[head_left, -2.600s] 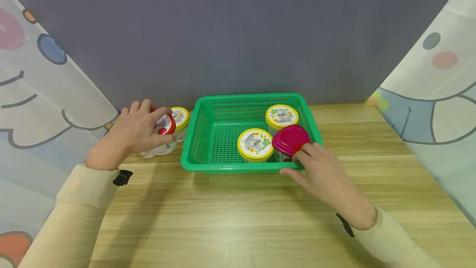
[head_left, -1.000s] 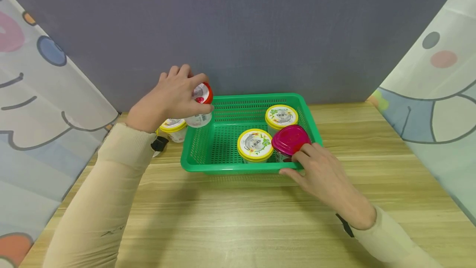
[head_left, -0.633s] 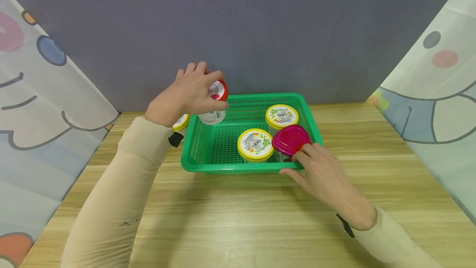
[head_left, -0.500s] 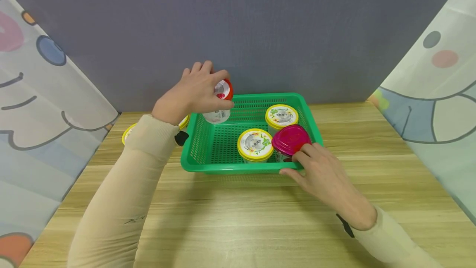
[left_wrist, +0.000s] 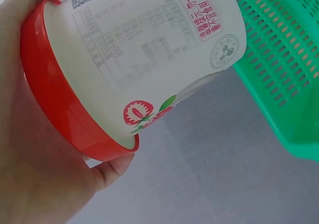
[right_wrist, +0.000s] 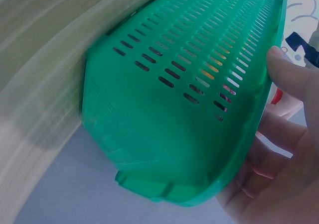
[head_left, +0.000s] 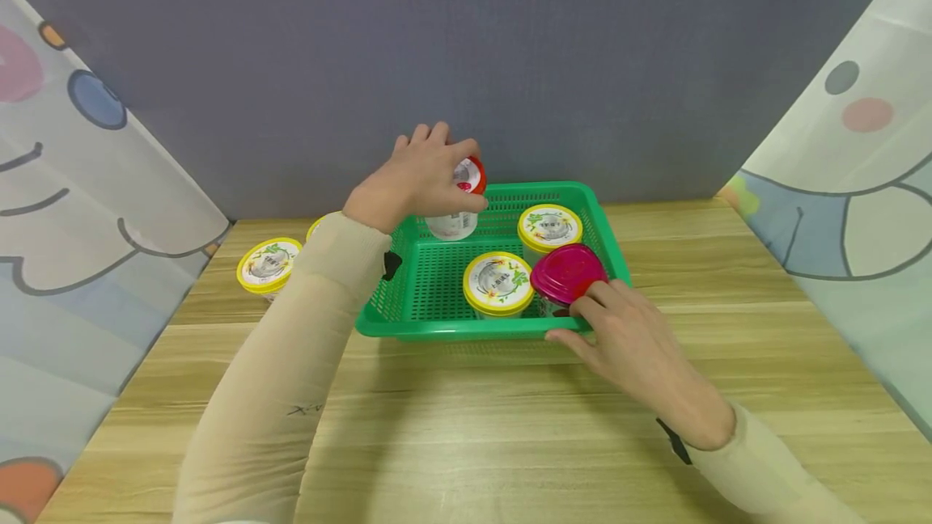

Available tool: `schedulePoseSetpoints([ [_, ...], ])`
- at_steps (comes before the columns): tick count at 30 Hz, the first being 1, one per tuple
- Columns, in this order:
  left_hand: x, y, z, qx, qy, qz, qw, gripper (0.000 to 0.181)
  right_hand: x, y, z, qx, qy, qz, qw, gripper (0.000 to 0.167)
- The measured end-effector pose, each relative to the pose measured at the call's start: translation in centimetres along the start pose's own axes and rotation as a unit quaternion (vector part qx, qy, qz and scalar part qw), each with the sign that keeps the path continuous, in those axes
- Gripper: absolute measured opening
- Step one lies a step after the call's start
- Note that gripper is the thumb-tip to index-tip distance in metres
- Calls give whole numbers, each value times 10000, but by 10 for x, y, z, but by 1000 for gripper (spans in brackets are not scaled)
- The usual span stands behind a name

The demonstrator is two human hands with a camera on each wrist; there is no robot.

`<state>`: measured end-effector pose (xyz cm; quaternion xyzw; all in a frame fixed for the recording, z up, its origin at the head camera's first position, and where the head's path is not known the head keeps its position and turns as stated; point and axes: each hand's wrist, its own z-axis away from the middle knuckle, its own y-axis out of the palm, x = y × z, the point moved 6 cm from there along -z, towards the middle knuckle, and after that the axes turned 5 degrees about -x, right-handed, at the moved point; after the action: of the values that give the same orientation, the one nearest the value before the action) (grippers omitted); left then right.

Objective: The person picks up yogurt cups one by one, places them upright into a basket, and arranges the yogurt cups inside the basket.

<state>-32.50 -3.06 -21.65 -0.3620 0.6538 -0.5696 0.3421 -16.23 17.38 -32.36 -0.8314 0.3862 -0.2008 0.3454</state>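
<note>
My left hand [head_left: 418,180] grips a white plastic tub [head_left: 453,225] by its red lid, fingers and thumb around the rim. The tub is tilted above the back part of the green basket [head_left: 437,330]. In the left wrist view, the tub [left_wrist: 164,45] shows printed text and a strawberry picture. My right hand [head_left: 633,338] holds the basket's front right rim, thumb outside and fingers over the edge. Inside the basket stand two yellow-lidded tubs, a front one [head_left: 498,284] and a back one [head_left: 549,227]. A magenta-lidded tub [head_left: 568,272] sits by my right fingers, partly covered.
On the wooden table [head_left: 466,435], left of the basket, stands another yellow-lidded tub [head_left: 269,264]. Beside it, my left sleeve mostly hides a further yellow lid [head_left: 315,226]. A grey wall panel [head_left: 466,63] rises behind the basket, with patterned cloth at both sides.
My left hand has lifted the red-lidded tub from the table at left and carried it rightward over the basket. The right hand and basket have stayed put.
</note>
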Motion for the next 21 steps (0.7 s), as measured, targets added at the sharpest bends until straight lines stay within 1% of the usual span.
schedulePoseSetpoints([
  [7, -4, 11, -13, -31, 47, 69, 10000, 59, 1, 0, 0, -46, 3, 0, 10000, 75],
  [15, -5, 25, -26, 81, -58, 47, 9999, 64, 1, 0, -1, 21, 24, -8, 10000, 73],
  [21, -4, 40, -32, 148, -112, 131, 9997, 63, 1, 0, -1, 5, 34, 3, 10000, 75],
])
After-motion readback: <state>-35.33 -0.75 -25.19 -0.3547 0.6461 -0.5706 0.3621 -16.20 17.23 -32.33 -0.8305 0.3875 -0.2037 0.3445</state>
